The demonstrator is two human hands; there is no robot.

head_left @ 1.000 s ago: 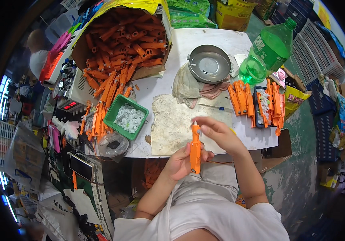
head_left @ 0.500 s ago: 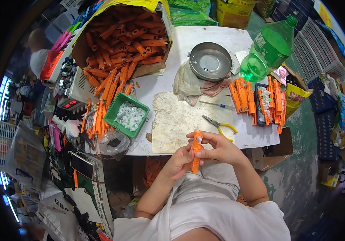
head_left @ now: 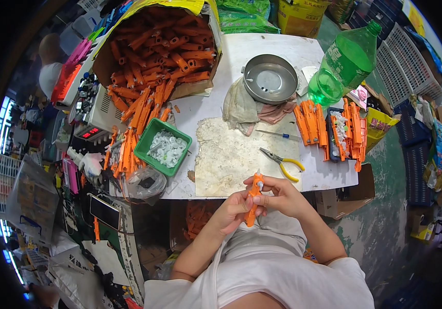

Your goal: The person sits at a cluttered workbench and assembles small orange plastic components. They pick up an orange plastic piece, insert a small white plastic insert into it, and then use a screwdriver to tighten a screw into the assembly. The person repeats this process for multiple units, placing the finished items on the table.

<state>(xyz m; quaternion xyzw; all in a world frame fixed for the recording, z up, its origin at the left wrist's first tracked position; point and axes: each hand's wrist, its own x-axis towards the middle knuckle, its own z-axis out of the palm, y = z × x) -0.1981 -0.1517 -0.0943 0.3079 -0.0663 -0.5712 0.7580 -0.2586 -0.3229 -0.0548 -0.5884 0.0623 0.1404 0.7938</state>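
Since I'm remote w/ only the head cam, that's the one view I can go by. L hand [head_left: 231, 212] has thumb + fingers curled in close on the lower part of an orange piece [head_left: 255, 192]; R hand [head_left: 285, 200] pinches it higher up, no gap that I can see. So it sits b/w both sets of fingers, far end leaning a bit R, near the front edge of the table [head_left: 208, 107]. Small grey-white part [head_left: 260, 184] shows at its upper end by the R fingers; seated or loose, can't tell.

Progress: I'd call this one mid-work, as it's in both hands, not set down. Beyond the fingers, slightly R, pliers [head_left: 280, 160] lie untouched. Ahead-L of the fingers, a green tray [head_left: 153, 162] has plenty of white parts [head_left: 165, 149]. Farther that way, a carton [head_left: 190, 91] is heaped w/ orange pcs [head_left: 164, 54]; if unworked, lots left IMO. Ahead-R of the fingers, a smaller orange batch [head_left: 311, 123] lies side by side: poss. done, can't confirm.
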